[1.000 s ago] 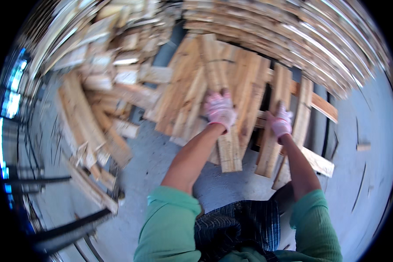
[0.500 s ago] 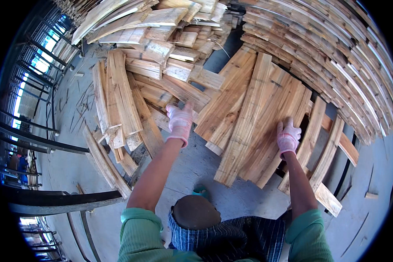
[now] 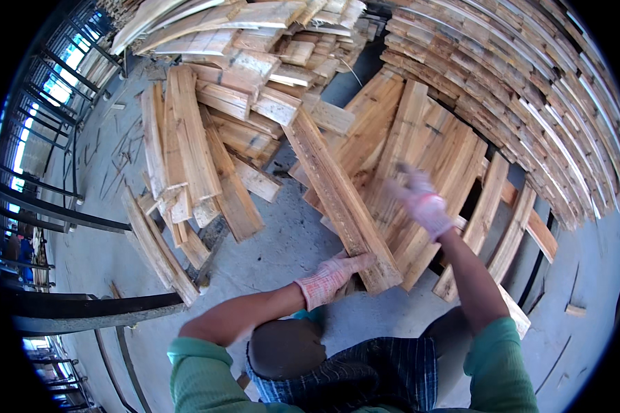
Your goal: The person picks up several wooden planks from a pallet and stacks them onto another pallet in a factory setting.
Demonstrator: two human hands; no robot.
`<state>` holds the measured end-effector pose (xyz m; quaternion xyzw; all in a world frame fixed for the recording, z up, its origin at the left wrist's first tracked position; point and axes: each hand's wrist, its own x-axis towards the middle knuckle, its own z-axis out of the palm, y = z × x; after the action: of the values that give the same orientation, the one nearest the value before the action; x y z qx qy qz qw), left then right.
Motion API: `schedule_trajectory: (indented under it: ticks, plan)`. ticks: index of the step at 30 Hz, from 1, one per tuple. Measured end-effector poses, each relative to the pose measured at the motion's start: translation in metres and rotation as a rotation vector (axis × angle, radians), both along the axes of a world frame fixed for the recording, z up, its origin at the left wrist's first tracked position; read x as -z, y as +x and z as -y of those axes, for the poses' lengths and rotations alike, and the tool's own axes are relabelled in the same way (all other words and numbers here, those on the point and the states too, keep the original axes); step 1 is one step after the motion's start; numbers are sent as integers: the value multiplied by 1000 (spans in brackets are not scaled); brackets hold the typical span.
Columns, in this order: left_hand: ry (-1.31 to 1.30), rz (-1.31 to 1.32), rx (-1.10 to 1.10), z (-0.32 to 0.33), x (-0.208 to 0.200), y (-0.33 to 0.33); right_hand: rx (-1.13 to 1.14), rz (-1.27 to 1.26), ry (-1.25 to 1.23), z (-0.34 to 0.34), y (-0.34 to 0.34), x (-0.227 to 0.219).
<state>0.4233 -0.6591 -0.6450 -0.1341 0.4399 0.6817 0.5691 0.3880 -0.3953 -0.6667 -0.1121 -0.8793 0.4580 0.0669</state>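
Note:
A long wooden plank lies tilted across the middle of the view, its far end by the left pile and its near end toward me. My left hand, in a pink-and-white knit glove, is closed round that near end; some of its fingers are hidden under the wood. My right hand, gloved alike, is to the right of the plank above a row of side-by-side boards. Motion smears its fingers, so their pose cannot be made out.
A loose heap of boards rises at the far left, with several planks leaning nearer. Tall stacked lumber curves along the far right. Separate slats lie right of the row. A dark metal rail juts in from the left.
My left hand has come nearer to me and now holds a plank, which is swung across the row's left side. The right hand has lifted off the boards and shifted left.

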Motion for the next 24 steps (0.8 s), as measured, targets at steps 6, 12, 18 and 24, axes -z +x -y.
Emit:
schedule_trajectory:
  ticks: [6,12,18,24]
  plan:
    - [-156,-339,442,10,-7,2,-139,299,-233,106,0,-22]
    - [-416,-634,641,7,-60,-102,-7,396,-376,35,94,-53]
    - [-219,-399,-255,-16,68,-279,463,150,-472,-17,147,-30]
    - [29,-355,-667,-89,106,-343,869,178,-134,-68,127,43]
